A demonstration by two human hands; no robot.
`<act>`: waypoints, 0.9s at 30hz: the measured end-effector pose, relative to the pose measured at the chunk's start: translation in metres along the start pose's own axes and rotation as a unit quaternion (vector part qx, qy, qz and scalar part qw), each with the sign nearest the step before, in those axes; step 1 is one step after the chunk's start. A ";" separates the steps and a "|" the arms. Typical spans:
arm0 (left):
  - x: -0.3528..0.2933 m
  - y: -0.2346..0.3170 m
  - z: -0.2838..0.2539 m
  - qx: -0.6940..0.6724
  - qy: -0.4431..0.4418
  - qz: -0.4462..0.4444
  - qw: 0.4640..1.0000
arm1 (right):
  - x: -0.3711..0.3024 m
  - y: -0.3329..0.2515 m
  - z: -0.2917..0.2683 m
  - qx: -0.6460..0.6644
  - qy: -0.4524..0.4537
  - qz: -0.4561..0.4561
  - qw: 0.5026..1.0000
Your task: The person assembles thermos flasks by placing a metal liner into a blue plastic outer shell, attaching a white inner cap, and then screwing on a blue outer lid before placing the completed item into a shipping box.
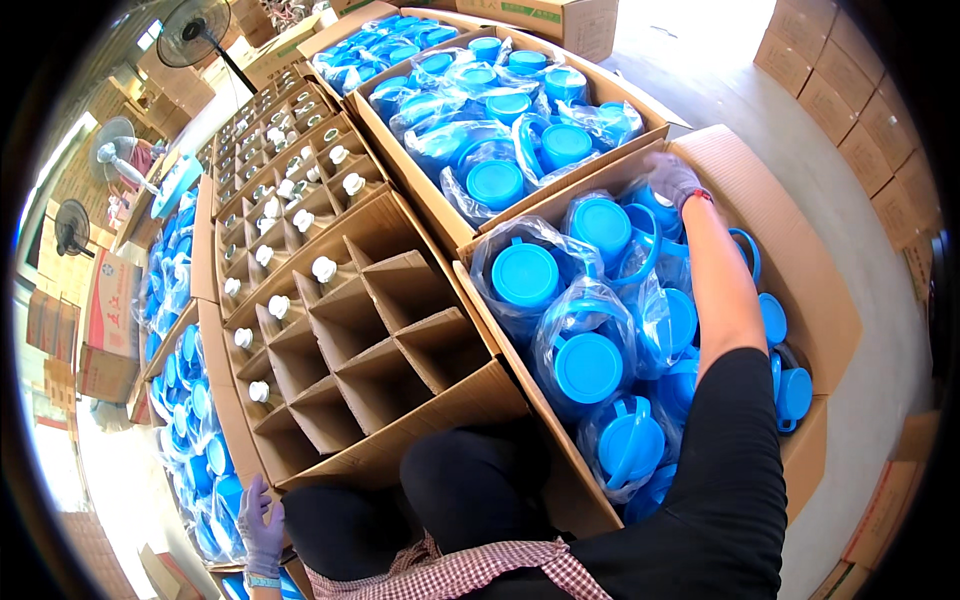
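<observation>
My right hand, in a pale lilac glove, reaches into the far corner of a cardboard box on the right. Motion blur hides its fingers, so I cannot make out whether they hold anything. Just below it are blue-lidded containers with loop handles, many of them wrapped in clear plastic bags. At the lower left, my left hand, gloved too, has its fingers apart and nothing in them. It is beside a box of similar blue-lidded items. Between my arms stands a divided carton, with its nearer compartments bare.
White-capped bottles fill some compartments of the divided carton and those behind it. Another box of bagged blue-lidded containers stands ahead. Fans are at the far left. Stacked cartons line the right side.
</observation>
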State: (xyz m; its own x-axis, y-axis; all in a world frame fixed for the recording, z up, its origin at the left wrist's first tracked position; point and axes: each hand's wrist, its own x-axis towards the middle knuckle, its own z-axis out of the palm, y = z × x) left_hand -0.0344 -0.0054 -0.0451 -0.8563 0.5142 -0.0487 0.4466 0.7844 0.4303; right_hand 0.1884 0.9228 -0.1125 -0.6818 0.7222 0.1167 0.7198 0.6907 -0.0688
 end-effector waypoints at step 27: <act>0.015 0.041 -0.010 0.037 0.003 0.078 0.996 | -0.088 -0.078 -0.006 0.290 0.040 -0.215 0.932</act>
State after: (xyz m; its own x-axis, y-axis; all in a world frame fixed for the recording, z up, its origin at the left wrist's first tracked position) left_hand -0.0312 0.0313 -0.0193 -0.7767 0.6296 0.0193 0.5920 0.7192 0.3637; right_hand 0.1930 0.8048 -0.1115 -0.8623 0.3855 0.3284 0.1759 0.8361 -0.5197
